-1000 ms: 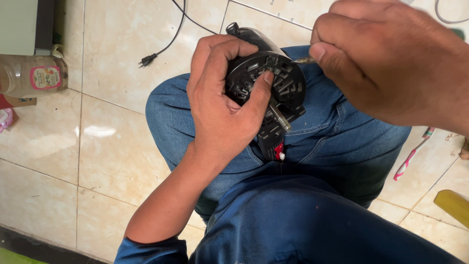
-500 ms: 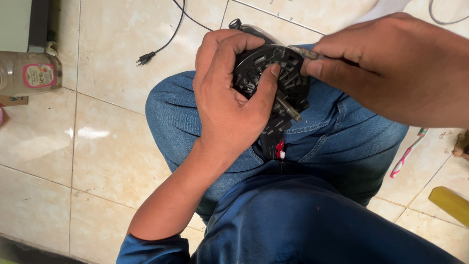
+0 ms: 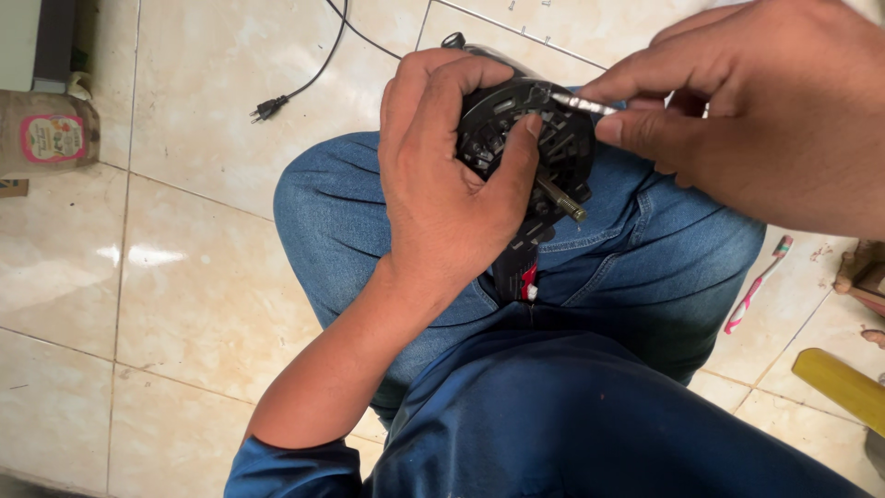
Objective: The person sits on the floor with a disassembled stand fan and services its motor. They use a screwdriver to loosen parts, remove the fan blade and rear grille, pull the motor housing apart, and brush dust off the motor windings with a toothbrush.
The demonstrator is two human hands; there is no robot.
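Left hand (image 3: 442,198) clamped around the black motor housing (image 3: 535,148) on the knee; right hand (image 3: 756,111) fingers pinched on a thin metal tool (image 3: 581,103) — the tip could slip off the vents, since only the thigh braces it.

Black fan motor (image 3: 530,148) and thin metal tool (image 3: 579,103), both above the person's jeans-clad knee.

The motor is a round black housing with slotted vents across its face, tilted so the vented side faces up. A short brass-coloured shaft (image 3: 560,199) sticks out from its middle, pointing down and right. A black bracket with a red spot (image 3: 528,293) hangs from its lower edge, touching the denim. The left hand (image 3: 442,184) wraps around its left side, thumb pressed on the face. The tool is a slim silvery rod, nearly level, its tip meeting the motor's upper rim; the right hand (image 3: 747,120) pinches its other end.
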